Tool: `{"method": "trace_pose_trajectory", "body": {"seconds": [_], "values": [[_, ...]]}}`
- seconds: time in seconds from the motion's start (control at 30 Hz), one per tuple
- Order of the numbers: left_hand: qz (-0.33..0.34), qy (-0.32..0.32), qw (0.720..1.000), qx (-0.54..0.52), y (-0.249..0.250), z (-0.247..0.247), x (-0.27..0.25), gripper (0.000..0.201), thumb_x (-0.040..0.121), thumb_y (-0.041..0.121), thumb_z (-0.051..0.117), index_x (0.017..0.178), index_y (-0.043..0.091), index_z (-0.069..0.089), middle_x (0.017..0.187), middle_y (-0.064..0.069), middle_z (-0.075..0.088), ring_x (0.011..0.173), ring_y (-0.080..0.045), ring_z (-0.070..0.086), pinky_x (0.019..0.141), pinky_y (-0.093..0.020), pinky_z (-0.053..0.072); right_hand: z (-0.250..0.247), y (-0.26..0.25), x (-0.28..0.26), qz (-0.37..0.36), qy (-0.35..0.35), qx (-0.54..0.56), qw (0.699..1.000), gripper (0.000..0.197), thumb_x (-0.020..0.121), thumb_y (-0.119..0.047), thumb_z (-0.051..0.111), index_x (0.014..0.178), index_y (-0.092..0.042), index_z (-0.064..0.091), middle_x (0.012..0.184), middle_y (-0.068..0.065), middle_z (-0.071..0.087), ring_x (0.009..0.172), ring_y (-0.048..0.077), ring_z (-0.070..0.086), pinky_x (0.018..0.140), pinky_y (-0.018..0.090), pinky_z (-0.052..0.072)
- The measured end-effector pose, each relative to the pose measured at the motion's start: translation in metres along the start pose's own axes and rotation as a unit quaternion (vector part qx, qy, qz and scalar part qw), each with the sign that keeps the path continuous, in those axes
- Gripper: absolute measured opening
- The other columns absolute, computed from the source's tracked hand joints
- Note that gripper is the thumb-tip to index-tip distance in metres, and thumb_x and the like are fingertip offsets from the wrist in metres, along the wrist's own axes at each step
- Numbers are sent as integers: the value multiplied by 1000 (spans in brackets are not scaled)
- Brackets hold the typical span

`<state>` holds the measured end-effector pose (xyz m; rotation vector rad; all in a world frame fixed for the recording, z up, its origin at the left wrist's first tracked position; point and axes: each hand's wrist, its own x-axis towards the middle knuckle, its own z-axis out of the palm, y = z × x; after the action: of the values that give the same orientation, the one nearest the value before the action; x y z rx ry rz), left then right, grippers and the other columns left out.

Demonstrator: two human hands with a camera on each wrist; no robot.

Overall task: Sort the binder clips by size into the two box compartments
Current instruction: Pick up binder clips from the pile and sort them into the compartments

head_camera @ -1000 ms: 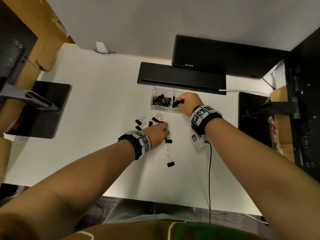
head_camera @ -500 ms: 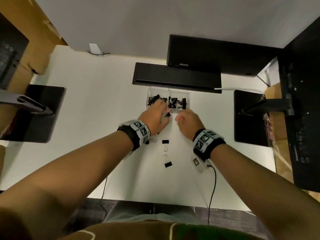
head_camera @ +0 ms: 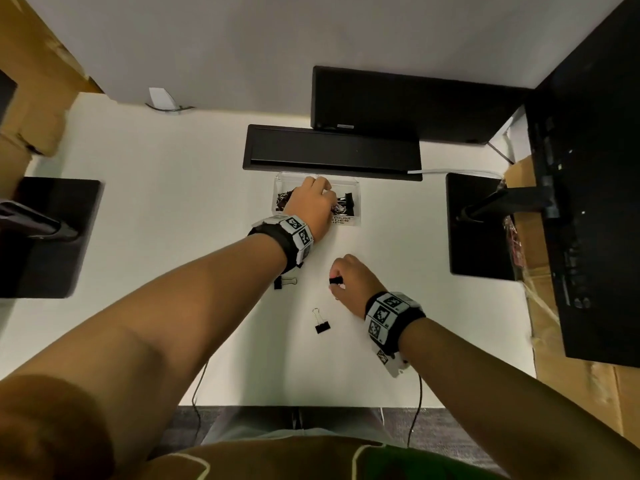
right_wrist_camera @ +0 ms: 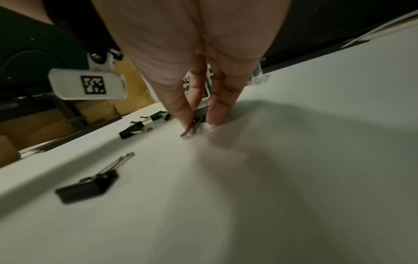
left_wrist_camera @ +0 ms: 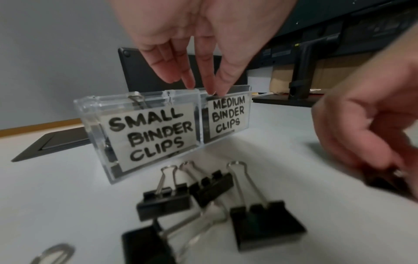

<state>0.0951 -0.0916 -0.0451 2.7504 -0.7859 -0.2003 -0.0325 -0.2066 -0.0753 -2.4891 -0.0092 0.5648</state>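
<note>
binder clips (left_wrist_camera: 164, 200): several are left loose on the surface (head_camera: 173, 271), near the box front; more are already held in both compartments.
box (left_wrist_camera: 144, 128): clear, labelled small on the left, medium on the right.
left hand (head_camera: 311, 209): poised over the box by the divider, fingers extended downward and apart; nothing is seen held.
right hand (head_camera: 353, 282): grip pinched on a clip (right_wrist_camera: 194, 123) at the surface.
advice: the clip's size should be judged against the labels before it is carried across.

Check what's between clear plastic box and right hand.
Head view: only bare white desk between clear plastic box and right hand, which pinches a black binder clip.
</note>
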Motion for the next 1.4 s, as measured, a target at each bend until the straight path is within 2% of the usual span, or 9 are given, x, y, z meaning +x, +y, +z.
{"method": "trace_pose_trajectory", "body": {"seconds": [0.07, 0.2, 0.3, 0.47, 0.7, 0.87, 1.0, 1.27, 1.4], "values": [[7, 5, 1000, 24, -1, 3, -5, 25, 80, 4, 64, 104, 5, 68, 112, -14, 58, 104, -34, 50, 79, -40, 45, -8, 6, 2, 22, 19, 18, 999, 9, 83, -8, 60, 91, -6, 57, 99, 10, 54, 82, 23, 58, 69, 27, 48], [-1, -36, 999, 24, -6, 4, -15, 36, 87, 17, 53, 123, 14, 59, 129, -6, 48, 121, -29, 40, 99, -41, 33, -23, 16, 11, 89, 70, 72, 991, 13, 79, -1, 59, 88, -10, 59, 99, 11, 59, 76, 22, 61, 64, 21, 47], [-9, 19, 999, -24, -11, -4, -27, 34, 87, 17, 54, 121, 17, 59, 130, -3, 50, 122, -27, 41, 99, -39, 35, -44, 10, 21, 93, 137, 146, 975, 12, 80, 1, 62, 88, -8, 63, 93, 8, 61, 61, 7, 56, 51, 0, 40], [-74, 69, 990, -96, -30, -8, -62, 22, 83, 11, 54, 103, 15, 63, 114, -8, 56, 109, -29, 46, 91, -40, 44, -85, -21, 60, 38, 237, 155, 958, 10, 84, -8, 63, 90, -14, 68, 97, -1, 52, 68, 0, 48, 67, 7, 39], [-161, 27, 979, -123, -64, 4, -126, 23, 84, 7, 56, 106, 10, 63, 108, -13, 55, 102, -31, 48, 87, -44, 47, -75, -48, 76, -3, 178, 62, 982, 20, 89, -6, 50, 100, -10, 66, 114, 7, 54, 103, 20, 53, 88, 23, 40], [-239, -41, 959, -148, -73, 11, -139, 66, 84, 8, 57, 143, 13, 30, 141, -13, 37, 128, -32, 37, 106, -42, 39, -17, -59, 48, -72, 23, -1, 997, 23, 89, -6, 50, 104, -15, 66, 124, 5, 53, 121, 21, 46, 108, 39, 38], [-254, -48, 953, -158, -80, 15, -141, 65, 86, 12, 59, 144, 15, 29, 140, -13, 37, 129, -31, 37, 106, -41, 39, 8, -59, 39, -85, -48, -56, 994, 34, 88, -6, 52, 121, -13, 58, 125, 3, 48, 120, 19, 43, 98, 29, 41], [-244, -64, 957, -143, -80, 18, -132, 52, 86, 32, 60, 134, 19, 41, 133, -8, 42, 123, -28, 41, 99, -44, 44, 15, -47, 28, -46, -11, -49, 998, 25, 85, -19, 59, 110, -13, 58, 112, 5, 53, 112, 21, 47, 91, 38, 48], [-246, -63, 958, -134, -78, 21, -128, 45, 85, 23, 61, 128, 17, 47, 126, -10, 44, 118, -29, 44, 91, -43, 49, 6, -57, 37, -64, 45, -25, 997, 29, 84, -18, 59, 112, -11, 55, 116, 6, 52, 114, 21, 42, 92, 33, 44]]}}
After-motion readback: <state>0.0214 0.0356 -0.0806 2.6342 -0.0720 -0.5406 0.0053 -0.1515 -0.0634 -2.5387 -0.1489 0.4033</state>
